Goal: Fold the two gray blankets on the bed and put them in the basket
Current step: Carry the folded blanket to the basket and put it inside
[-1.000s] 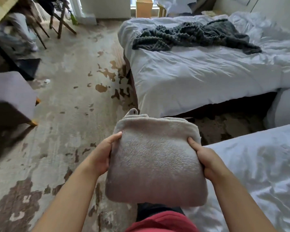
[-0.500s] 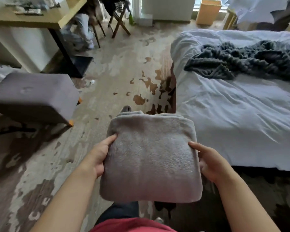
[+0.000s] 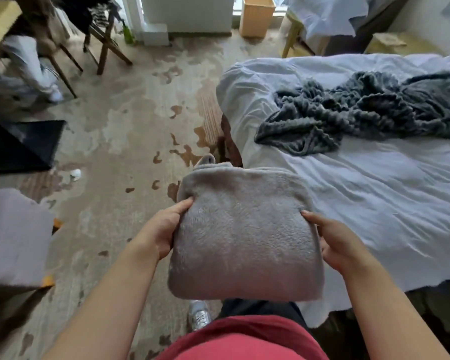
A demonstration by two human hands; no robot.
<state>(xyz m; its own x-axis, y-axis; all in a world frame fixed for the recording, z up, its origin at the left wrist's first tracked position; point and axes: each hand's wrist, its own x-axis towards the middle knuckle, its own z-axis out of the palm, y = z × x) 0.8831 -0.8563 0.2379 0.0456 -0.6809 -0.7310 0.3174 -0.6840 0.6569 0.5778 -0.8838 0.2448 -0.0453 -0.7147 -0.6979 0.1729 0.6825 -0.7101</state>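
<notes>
here, our left grip clasps the left edge of the folded light gray blanket, thumb on top of the fleece and the fingers curled out of sight beneath. our right grip grasps the opposite edge in the same manner, thumb lying along the top. between the two, the blanket sits as a thick, roughly square bundle, held in the air in front of our red shirt and above a dark trouser leg and a silver shoe. one loose corner of it pokes up at the far left.

just to our right is the bed, covered in a wrinkled white sheet. on it lies the dark gray knitted blanket, crumpled and unfolded, well apart from our hands. beyond the bed's far end, a tan basket stands on the floor by the white wall, far from both blankets.

the floor is worn and blotched with brown. on our left a gray ottoman with orange feet sits blurred at the frame's edge, and farther off stand a wooden chair and a green bottle.
</notes>
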